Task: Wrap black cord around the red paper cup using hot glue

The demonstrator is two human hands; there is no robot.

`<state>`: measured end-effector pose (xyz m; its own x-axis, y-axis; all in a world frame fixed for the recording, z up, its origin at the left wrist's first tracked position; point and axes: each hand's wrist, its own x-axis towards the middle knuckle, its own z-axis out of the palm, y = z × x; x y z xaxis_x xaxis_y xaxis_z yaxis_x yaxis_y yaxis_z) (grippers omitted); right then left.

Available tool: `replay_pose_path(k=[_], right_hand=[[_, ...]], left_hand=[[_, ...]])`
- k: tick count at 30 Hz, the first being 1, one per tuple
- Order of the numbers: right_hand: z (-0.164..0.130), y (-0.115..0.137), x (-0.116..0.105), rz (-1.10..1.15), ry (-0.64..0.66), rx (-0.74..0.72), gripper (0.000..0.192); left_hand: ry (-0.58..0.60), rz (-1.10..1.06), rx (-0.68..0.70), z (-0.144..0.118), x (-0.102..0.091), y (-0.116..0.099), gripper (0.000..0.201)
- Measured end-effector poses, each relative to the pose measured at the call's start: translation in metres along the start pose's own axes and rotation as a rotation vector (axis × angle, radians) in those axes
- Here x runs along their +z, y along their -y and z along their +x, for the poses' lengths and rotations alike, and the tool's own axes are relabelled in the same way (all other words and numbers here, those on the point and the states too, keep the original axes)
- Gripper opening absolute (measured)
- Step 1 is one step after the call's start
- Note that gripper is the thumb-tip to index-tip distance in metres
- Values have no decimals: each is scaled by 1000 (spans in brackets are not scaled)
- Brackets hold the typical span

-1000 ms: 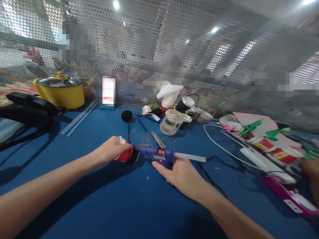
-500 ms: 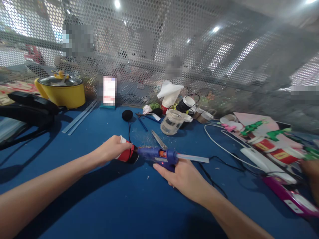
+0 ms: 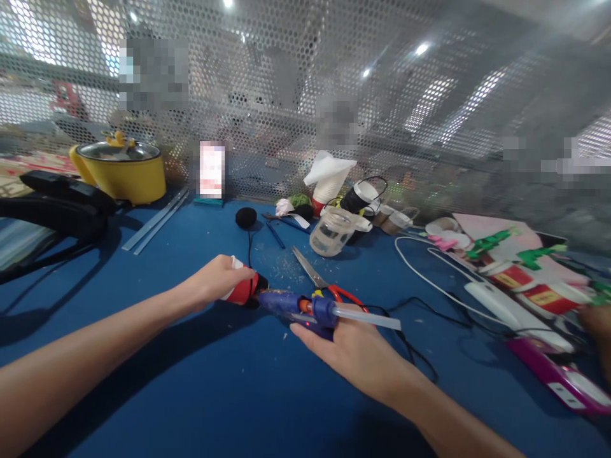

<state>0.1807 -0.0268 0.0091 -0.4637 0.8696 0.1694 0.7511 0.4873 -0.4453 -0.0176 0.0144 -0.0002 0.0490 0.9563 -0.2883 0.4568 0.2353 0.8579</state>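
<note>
My left hand (image 3: 224,280) is closed round a red and white paper cup (image 3: 240,291) lying on its side, with black yarn wound at its right end. From the cup a black strand runs up to a ball of black yarn (image 3: 246,218). My right hand (image 3: 360,350) grips a blue hot glue gun (image 3: 291,305), a clear glue stick (image 3: 370,316) poking out of its back. The gun's nozzle is at the yarn-wound end of the cup; whether they touch I cannot tell. Scissors with red handles (image 3: 310,267) lie just behind the glue gun.
Behind stand a clear plastic jar (image 3: 333,232), yarn-wrapped cups (image 3: 360,196) and a phone (image 3: 211,170). Glue sticks (image 3: 155,222) and a yellow pot (image 3: 121,172) are at the left. A purple power strip (image 3: 558,375) and cables lie at the right, near another person's hand (image 3: 596,324).
The glue gun has tilted and shifted slightly down and left, uncovering the scissors' red handles. The cup has moved up slightly in my left hand. The whole view has shifted a little.
</note>
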Motion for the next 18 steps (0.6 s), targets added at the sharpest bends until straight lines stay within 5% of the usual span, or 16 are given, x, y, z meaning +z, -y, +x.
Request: replay_pose_path(k=[18], right_hand=[[2, 2, -2, 51, 16, 27, 15]], left_hand=[[10, -27, 1, 5, -1, 9, 23]])
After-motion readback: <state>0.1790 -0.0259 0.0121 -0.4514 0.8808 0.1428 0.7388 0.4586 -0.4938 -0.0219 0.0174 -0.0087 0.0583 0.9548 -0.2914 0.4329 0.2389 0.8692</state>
